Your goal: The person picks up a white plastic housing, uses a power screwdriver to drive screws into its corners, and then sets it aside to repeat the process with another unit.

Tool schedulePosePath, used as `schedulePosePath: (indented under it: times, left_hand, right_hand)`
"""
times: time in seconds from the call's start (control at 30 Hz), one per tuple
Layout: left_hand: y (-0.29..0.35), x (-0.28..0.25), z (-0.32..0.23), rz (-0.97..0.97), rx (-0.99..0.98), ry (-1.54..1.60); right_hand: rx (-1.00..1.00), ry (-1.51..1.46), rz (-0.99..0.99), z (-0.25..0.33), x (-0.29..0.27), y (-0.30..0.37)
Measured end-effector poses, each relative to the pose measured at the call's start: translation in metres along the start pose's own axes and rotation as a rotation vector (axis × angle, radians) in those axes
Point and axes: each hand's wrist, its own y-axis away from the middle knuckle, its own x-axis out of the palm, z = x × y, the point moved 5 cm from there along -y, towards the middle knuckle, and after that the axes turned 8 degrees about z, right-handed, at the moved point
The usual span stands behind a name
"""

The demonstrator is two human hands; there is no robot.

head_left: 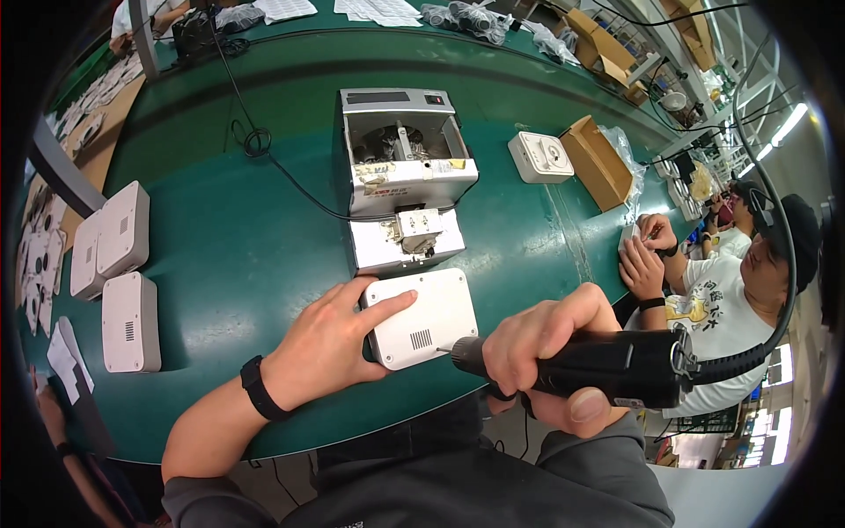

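Note:
A white plastic box (433,310) with rounded corners, a slotted vent and small corner holes lies on the green table in front of me. My left hand (327,333) grips its left side, the index finger stretched across the top and the thumb along the near edge. In my right hand (553,348) is a black electric screwdriver (616,368), held nearly level. Its thin bit points left and reaches the box's near right corner; whether it sits in the hole there cannot be made out. Just beyond the box stands a grey screw feeder (409,189) with screws in its open hopper.
Several similar white boxes (130,321) stand at the left. Another white unit (540,158) lies at the far right beside an open cardboard box (598,163). A cable (304,189) crosses the table to the feeder. A co-worker (735,295) handles a small part at the right.

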Motion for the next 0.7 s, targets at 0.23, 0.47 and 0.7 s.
schedulePosePath:
  times: [0.23,0.47,0.7]
  left_hand:
    - [0.003,-0.003,0.0,0.028,-0.016,-0.036]
    - [0.002,-0.003,-0.01,0.065,-0.023,-0.065]
    - [0.005,0.002,-0.012,-0.019,0.003,-0.058]
  right_hand:
    - [-0.021,0.122,-0.082,0.003,0.004,-0.017]
    - [-0.413,0.181,-0.019,0.02,-0.013,-0.084]
    - [-0.299,0.255,-0.104,0.005,-0.019,-0.109]
